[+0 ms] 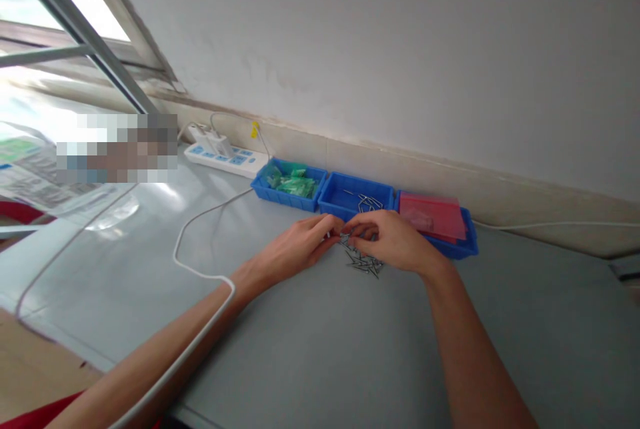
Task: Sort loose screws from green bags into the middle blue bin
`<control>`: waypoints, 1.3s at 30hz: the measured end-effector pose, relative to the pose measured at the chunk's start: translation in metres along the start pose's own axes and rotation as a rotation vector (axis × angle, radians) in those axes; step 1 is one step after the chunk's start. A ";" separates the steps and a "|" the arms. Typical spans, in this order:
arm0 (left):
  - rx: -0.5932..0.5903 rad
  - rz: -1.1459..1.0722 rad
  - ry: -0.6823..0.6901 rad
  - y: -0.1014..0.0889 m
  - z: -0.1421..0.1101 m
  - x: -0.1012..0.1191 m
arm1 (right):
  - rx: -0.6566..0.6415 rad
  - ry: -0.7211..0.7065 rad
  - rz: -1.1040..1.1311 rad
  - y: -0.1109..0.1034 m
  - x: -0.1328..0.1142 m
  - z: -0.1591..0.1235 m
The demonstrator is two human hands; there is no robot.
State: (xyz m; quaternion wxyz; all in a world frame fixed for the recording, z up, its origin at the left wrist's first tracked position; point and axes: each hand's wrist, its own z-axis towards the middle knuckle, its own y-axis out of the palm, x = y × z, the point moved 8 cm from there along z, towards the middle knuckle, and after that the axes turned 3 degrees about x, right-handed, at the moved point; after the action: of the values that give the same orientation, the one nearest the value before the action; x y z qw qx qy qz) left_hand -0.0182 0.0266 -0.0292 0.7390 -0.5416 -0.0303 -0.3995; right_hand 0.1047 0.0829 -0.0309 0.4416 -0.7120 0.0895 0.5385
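Observation:
My left hand [306, 242] and my right hand [387, 237] meet over the table, both with bent, pinched fingers. Small silver metal screws [345, 239] show between the fingertips; how many each hand grips is hidden. Just below lies a loose pile of screws [365, 263], thin and pointed, on the grey tabletop [320, 349]. Behind my hands, a blue tray [345, 202] holds several more screws at its right side. My right hand covers part of that tray's front edge.
A blue tray of green plastic packets [295, 184] stands left, and another tray with red plastic bags [435, 217] right. A white power strip [225, 159] lies along the wall. A white cable [193, 222] crosses the table and my left forearm. Clear plastic [113, 214] lies far left.

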 end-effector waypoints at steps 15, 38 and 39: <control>0.080 -0.017 0.035 0.005 -0.001 0.012 | 0.014 0.025 0.150 -0.012 0.005 -0.006; -0.130 0.328 0.161 0.025 0.001 0.002 | 0.538 -0.045 -0.073 -0.054 -0.007 -0.015; -0.131 0.321 0.164 0.026 0.001 0.003 | 0.527 -0.067 -0.110 -0.048 -0.010 -0.021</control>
State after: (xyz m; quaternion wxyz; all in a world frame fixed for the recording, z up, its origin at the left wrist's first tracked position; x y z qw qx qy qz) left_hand 0.0003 0.0283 -0.0472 0.7565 -0.5518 0.1430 -0.3204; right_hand 0.1444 0.0931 0.0036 0.6430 -0.5580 0.1733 0.4952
